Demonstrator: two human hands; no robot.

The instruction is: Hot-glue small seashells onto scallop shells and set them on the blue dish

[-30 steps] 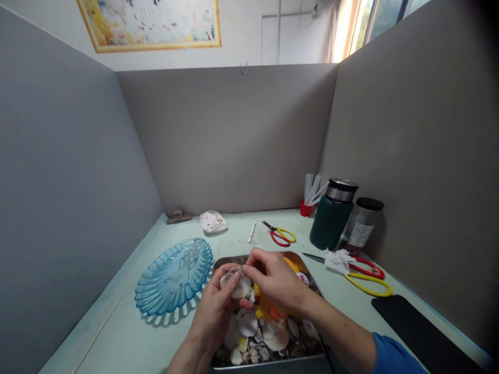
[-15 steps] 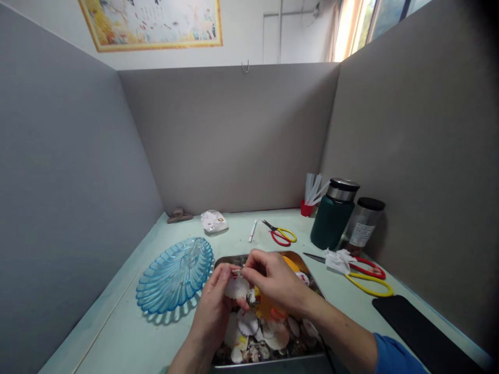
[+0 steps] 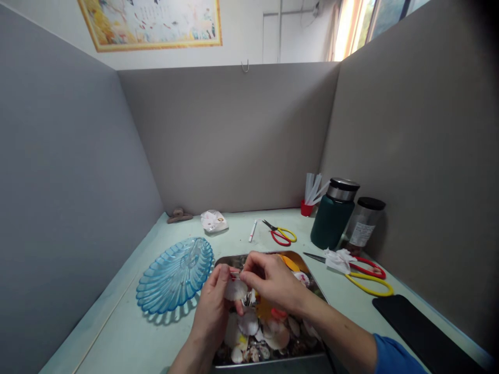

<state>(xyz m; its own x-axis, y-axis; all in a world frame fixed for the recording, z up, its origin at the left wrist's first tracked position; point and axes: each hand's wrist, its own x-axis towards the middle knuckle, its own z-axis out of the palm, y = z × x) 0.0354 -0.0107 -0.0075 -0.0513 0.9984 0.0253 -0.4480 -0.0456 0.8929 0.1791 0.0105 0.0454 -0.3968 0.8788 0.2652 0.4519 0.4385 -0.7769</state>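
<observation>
Over a metal tray (image 3: pixel 268 361) of shells, my left hand (image 3: pixel 212 301) is closed on a white scallop shell (image 3: pixel 236 291), gripping it by its upper edge between thumb and fingers. My right hand (image 3: pixel 273 280) pinches at that same edge, its fingertips close to the left thumb. Whatever lies between the right fingertips is too small to make out. Below the hands, a small shiny bit (image 3: pixel 248 298) shows beside the shell. White shells (image 3: pixel 276 335), small spotted shells and orange and yellow pieces (image 3: pixel 289 262) fill the tray.
Left of the tray lies a blue shell-shaped dish (image 3: pixel 175 275). Behind are a white packet (image 3: pixel 214 222), a marker (image 3: pixel 253 231) and small scissors (image 3: pixel 281 234). To the right stand a green flask (image 3: pixel 333 221), a jar (image 3: pixel 362 226), large scissors (image 3: pixel 368 280) and a black phone-like slab (image 3: pixel 421 332).
The held shell has tilted and shifted slightly left and up. My right fingertips have moved a little left and down along its edge. Both hands keep their grip.
</observation>
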